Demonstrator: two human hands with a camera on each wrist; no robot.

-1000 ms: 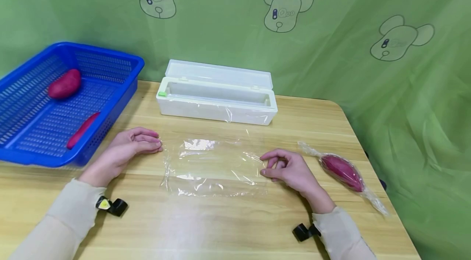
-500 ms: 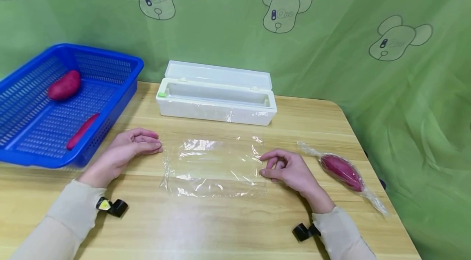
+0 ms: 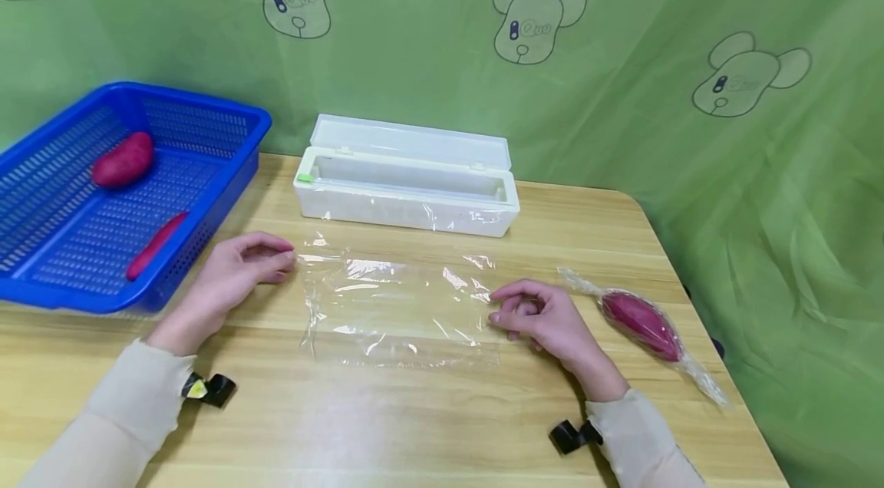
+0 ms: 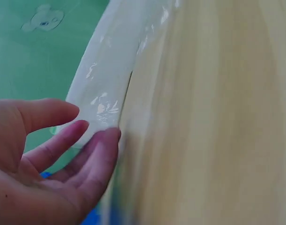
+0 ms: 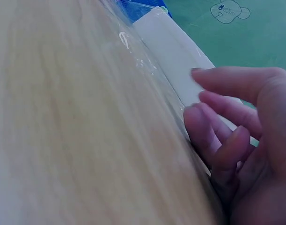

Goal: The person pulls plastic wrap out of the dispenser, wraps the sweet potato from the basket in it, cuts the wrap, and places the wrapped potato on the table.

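A sheet of clear plastic film (image 3: pixel 394 304) lies spread on the wooden table (image 3: pixel 414 427). My left hand (image 3: pixel 288 255) pinches its left edge between thumb and fingers, slightly raised. My right hand (image 3: pixel 493 305) pinches the right edge with curled fingers. In the left wrist view the left hand (image 4: pixel 86 126) sits beside the white film dispenser box (image 4: pixel 105 79). In the right wrist view the right hand (image 5: pixel 199 89) curls at the film's edge, with the box (image 5: pixel 175 56) behind it.
The open white dispenser box (image 3: pixel 407 185) stands behind the film. A blue basket (image 3: pixel 207 116) at the left holds two purple sweet potatoes (image 3: pixel 123 159) (image 3: pixel 153 244). A film-wrapped sweet potato (image 3: pixel 642 324) lies right of my right hand. A green curtain hangs behind the table.
My left hand has lifted a little and drawn back to the left, taking the film's far left corner with it. The film now looks more stretched. My right hand has barely moved.
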